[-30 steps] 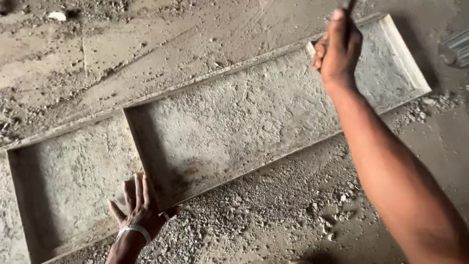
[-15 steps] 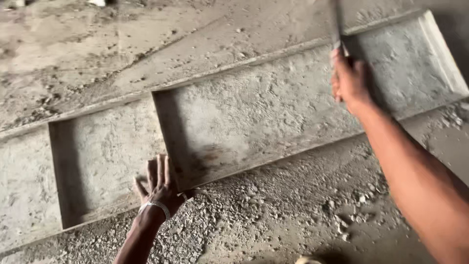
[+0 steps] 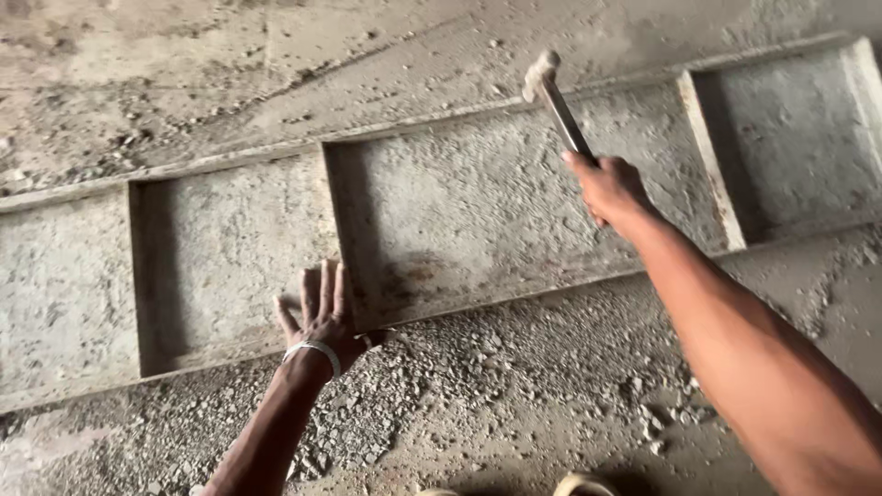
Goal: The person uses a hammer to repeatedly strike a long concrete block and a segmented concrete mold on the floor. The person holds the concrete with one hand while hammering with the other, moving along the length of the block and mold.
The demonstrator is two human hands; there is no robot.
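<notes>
Gripping hammer [image 3: 554, 96] in closed right hand [image 3: 608, 186], head pointing up-left, left hand [image 3: 323, 317] flat.

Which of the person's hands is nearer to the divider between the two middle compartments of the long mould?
Left. The left hand lies flat on the mould's near rim, right at the foot of the divider. The right hand grips a hammer well to the divider's right.

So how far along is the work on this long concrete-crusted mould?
Looks mid-job. Done: loose rubble already lies along the mould's near edge. In hand: the right hand has a hammer raised over the middle compartment, while the left hand presses flat on the near rim. Left: the compartments are all still coated in rough grey crust.
</notes>
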